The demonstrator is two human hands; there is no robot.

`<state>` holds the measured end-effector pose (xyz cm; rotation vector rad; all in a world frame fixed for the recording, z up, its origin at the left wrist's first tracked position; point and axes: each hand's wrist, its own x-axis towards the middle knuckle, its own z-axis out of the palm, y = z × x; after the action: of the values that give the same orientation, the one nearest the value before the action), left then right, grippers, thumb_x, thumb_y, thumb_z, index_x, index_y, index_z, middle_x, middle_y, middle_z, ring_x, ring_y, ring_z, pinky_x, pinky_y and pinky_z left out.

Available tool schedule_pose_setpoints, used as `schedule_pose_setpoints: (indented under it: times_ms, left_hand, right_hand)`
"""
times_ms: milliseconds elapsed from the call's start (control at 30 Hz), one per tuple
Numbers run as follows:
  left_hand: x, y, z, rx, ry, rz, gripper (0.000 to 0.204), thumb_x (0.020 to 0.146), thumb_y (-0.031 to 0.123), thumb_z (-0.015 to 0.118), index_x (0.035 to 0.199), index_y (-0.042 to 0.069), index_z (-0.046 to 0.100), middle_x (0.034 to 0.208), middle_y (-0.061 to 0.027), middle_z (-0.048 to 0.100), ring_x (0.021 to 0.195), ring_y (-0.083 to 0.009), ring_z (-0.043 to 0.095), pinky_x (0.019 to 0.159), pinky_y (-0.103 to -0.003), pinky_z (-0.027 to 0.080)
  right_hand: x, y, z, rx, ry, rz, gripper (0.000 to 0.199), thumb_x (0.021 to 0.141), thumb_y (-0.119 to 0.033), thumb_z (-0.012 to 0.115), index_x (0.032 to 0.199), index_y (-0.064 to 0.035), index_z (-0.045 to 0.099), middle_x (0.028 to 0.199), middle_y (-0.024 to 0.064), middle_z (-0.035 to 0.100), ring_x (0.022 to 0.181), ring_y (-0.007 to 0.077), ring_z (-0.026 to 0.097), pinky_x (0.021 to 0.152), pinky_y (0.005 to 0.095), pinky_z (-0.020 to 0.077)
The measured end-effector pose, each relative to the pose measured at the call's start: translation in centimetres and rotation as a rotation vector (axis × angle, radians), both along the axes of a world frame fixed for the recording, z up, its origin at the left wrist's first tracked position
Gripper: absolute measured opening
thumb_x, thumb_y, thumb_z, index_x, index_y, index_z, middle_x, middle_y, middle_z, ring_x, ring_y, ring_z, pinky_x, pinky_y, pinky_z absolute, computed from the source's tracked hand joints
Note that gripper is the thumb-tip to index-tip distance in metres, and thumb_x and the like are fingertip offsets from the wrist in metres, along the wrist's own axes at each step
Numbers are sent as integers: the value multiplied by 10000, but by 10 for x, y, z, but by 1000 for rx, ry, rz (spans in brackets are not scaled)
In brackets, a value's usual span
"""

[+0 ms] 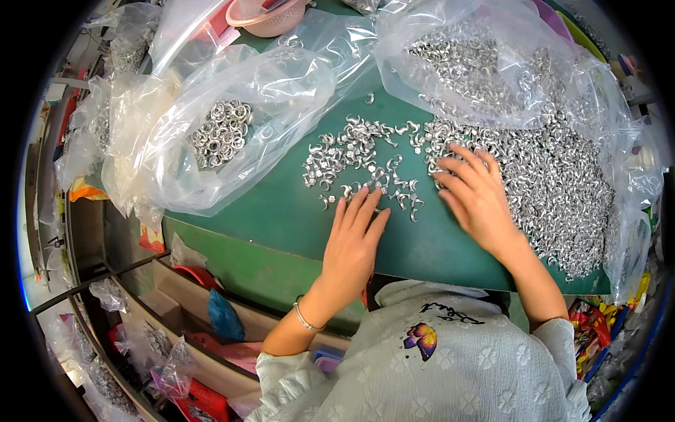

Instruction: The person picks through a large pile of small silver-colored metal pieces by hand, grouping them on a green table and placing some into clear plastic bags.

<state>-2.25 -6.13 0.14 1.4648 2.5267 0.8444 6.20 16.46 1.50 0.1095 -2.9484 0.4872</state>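
Small curved silvery metal pieces lie scattered on the green tabletop. My left hand, with a bracelet at its wrist, reaches to the near edge of this scatter. Its fingers are stretched out and slightly apart, the tips touching or just over a few pieces. To the right, a large heap of the same kind of pieces spreads out of a clear plastic bag. My right hand rests at the heap's left edge, fingers spread, the tips among the pieces. Neither hand visibly grips anything.
On the left of the table, a clear plastic bag holds a cluster of silvery rings. A pink basket stands at the back. Below the table's left front edge is an open drawer with a blue piece inside.
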Motion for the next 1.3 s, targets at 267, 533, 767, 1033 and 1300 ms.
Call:
schedule_pose_setpoints:
  times_ms: [267, 533, 767, 1033, 1300]
  left_hand:
    - [-14, 0, -5, 151, 149, 322, 256, 806, -36, 634, 1051, 36, 651, 1244, -128, 561, 1167, -331, 502, 979, -443, 365]
    - [-3, 1, -6, 74, 40, 221, 332, 797, -3, 653, 1125, 38, 627, 1201, -104, 568, 1116, -307, 516, 938, -389, 361]
    - [5, 25, -8, 8, 98, 102, 345, 816, -1, 621, 1161, 12, 609, 1291, -105, 546, 1167, -299, 506, 929, -403, 354]
    - [1, 20, -7, 90, 96, 184, 352, 821, 6, 624, 1173, 16, 602, 1272, -111, 548, 1164, -309, 504, 954, -418, 344]
    - [12, 16, -10, 142, -82, 5, 386, 786, -81, 627, 1165, -23, 579, 1153, -141, 568, 1015, -321, 554, 842, -391, 445]
  right_hand:
    - [7, -6, -1, 17, 125, -137, 304, 774, -109, 702, 1068, -81, 632, 1218, 63, 546, 1290, 288, 421, 1057, 490, 309]
    - [22, -23, 6, 16, -146, 118, 465, 791, -189, 689, 1231, -75, 592, 1386, 63, 479, 1377, 255, 339, 1113, 562, 213]
    - [30, -21, 5, -32, -106, 54, 398, 796, -193, 698, 1177, -100, 627, 1373, 53, 491, 1385, 273, 333, 1097, 586, 193]
    - [25, -19, 0, -13, 35, -170, 319, 793, -142, 697, 1098, -65, 644, 1305, 89, 530, 1349, 295, 375, 1081, 573, 211]
    - [29, -8, -4, -42, 17, -119, 191, 776, -112, 713, 958, -66, 679, 1244, 64, 562, 1306, 282, 431, 1079, 540, 236]
